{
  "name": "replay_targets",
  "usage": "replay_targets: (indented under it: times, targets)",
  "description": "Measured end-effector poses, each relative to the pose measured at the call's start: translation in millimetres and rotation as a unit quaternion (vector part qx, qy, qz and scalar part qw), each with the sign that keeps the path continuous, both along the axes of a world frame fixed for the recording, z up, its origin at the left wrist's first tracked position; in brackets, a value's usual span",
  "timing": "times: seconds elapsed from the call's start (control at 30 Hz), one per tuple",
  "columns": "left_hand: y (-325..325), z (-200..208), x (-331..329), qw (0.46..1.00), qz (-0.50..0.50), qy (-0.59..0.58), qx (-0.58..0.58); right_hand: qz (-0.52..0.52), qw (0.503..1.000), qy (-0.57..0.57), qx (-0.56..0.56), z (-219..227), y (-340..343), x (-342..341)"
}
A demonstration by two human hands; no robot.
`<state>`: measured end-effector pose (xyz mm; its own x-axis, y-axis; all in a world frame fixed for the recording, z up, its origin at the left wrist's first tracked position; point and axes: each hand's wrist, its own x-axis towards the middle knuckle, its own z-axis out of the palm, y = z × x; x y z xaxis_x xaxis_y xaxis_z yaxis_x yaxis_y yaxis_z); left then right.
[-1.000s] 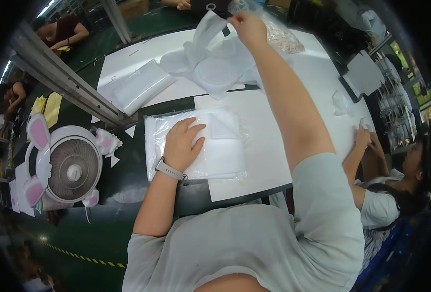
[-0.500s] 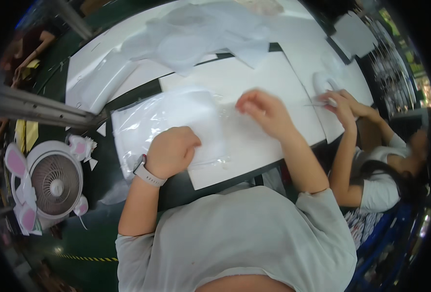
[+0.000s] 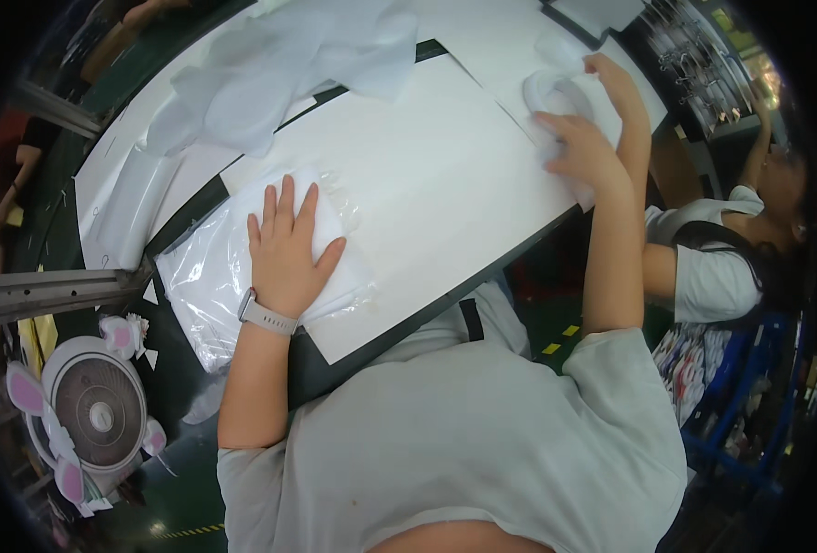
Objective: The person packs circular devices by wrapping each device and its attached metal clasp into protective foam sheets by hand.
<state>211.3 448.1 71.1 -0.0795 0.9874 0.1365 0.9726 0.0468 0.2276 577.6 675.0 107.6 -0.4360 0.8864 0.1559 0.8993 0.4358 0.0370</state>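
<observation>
My left hand (image 3: 288, 244), with a pale watch on its wrist, lies flat with fingers spread on a clear plastic bag (image 3: 210, 290). A white, soft-looking folded item (image 3: 339, 263) shows inside or under the film. At the right of the table, my right hand (image 3: 585, 155) reaches out with thumb and fingers apart. It is close to a white, rounded, ring-like thing (image 3: 556, 92); I cannot tell whether it touches it. A co-worker's hand (image 3: 611, 83) is just beyond, over the same thing.
White sheets (image 3: 427, 175) cover the dark table. Translucent white pieces (image 3: 279, 83) are heaped at the back, beside a rolled clear sheet (image 3: 132, 207). A metal post (image 3: 49, 293) and a rabbit-eared fan (image 3: 95, 415) stand at left. The co-worker sits close on my right.
My left hand has opened from a curled shape and flattened on the bag. My right hand has moved right, towards the ring-like thing. The view has shifted rightward.
</observation>
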Motion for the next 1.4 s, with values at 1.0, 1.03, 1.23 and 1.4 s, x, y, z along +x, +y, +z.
replay_targets:
  times: [1.0, 1.03, 1.23, 1.4]
  targets:
    - [-6, 4, -13, 0.969, -0.011, -0.230, 0.088, -0.045, 0.276, 0.780, -0.561, -28, -143, -187]
    - [-6, 11, -11, 0.965, -0.029, -0.246, 0.085, -0.045, 0.266, 0.784, -0.559, -32, -144, -186]
    - [-12, 43, -5, 0.972, -0.096, -0.207, 0.046, 0.000, 0.255, 0.818, -0.515, -34, -128, -190]
    - [-17, 46, -26, 0.979, -0.066, -0.192, 0.026, 0.087, 0.324, 0.818, -0.467, -24, -107, -184]
